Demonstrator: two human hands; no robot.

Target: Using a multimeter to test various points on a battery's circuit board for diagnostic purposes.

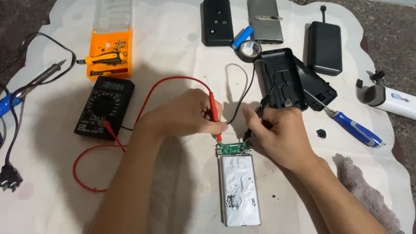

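In the head view, the left hand (pixel 186 115) is closed around a red test probe (pixel 215 113), its metal tip pressed down on the left end of a small green circuit board (pixel 234 148). The right hand (pixel 277 134) pinches a black test probe (pixel 250 130) between thumb and fingers, its tip at the right end of the same board. The board sits at the top edge of a flat silver battery pouch (pixel 240 190), which lies on the white cloth (pixel 182 52) covering the tabletop, just below both hands. The pouch looks light but soft-skinned and wrinkled; I judge it easy to dent or puncture, so it is best held by its long edges, never pressed on the face or pried at the board end. The probes are stiff and slim and suit a pencil grip on their plastic shafts. The red lead curves back to a black multimeter (pixel 104 107) at the left, near an orange screwdriver case (pixel 109 54). An opened black casing (pixel 282 78) and a blue-handled screwdriver (pixel 353 128) lie to the right. The exact contact points on the board are too small to make out, the black probe's tip is partly hidden by the fingers, and a soldering iron (pixel 37 81) is cut off at the left edge.
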